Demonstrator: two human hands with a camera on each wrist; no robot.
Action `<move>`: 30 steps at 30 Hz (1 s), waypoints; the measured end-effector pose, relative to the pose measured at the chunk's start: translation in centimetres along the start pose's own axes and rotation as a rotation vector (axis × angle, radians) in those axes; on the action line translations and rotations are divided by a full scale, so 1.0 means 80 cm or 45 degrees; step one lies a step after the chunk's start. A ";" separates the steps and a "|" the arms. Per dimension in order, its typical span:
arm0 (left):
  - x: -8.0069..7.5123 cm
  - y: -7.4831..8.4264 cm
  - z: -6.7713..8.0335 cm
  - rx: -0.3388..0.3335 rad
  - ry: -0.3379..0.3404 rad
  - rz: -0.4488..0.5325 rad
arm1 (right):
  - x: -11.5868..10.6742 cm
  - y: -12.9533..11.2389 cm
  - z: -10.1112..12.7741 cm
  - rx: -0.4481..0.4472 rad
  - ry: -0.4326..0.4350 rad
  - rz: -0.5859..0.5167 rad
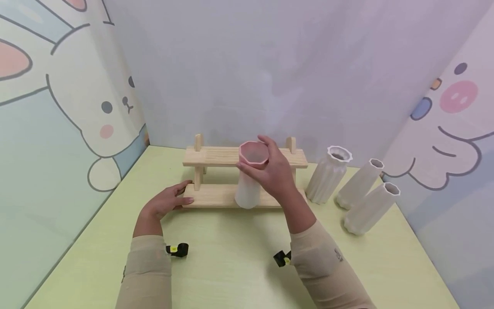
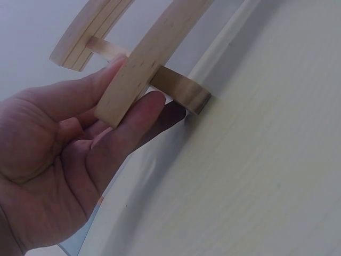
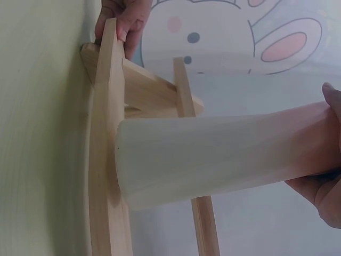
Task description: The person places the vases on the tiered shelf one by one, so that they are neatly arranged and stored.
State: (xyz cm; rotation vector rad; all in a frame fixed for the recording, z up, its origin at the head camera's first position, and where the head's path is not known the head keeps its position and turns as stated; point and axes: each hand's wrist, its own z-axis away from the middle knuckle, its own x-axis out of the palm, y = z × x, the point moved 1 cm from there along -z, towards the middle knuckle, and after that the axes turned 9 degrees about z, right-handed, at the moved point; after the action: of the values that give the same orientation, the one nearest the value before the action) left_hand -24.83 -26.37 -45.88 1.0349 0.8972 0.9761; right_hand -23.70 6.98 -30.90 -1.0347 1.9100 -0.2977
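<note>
Right hand [image 1: 275, 171] grips pink-and-white vase [image 1: 248, 189] near rim, base at front of lower shelf [image 1: 214, 196], contact unclear. Left hand [image 1: 165, 202] pinches shelf's left end. Step seems vase placement; next move calls for seating base squarely, then loosening fingers.

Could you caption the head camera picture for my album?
Right hand holds a pink-topped vase, left hand grips a wooden rack, three white vases to the right.

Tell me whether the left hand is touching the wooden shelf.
Touching. The left wrist view shows it plainly: the left hand pinches the end of the wooden shelf, thumb on one side, fingers against the other.
</note>
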 end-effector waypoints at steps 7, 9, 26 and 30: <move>-0.001 -0.001 0.001 0.007 0.008 -0.018 | 0.006 -0.006 -0.005 0.021 -0.034 -0.024; -0.001 -0.001 0.000 0.006 0.008 -0.020 | 0.008 -0.007 -0.005 0.024 -0.052 -0.041; 0.001 0.000 0.003 0.017 0.012 -0.032 | 0.025 -0.017 -0.013 0.030 -0.091 -0.070; 0.000 -0.002 0.002 0.013 0.020 -0.030 | 0.028 -0.021 -0.015 0.030 -0.106 -0.050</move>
State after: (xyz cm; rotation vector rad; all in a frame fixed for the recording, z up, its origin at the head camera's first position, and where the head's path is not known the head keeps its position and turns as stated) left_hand -24.65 -26.43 -45.97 1.0250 0.9262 0.9620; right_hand -24.28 3.97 -30.61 -1.0542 1.8091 -0.2946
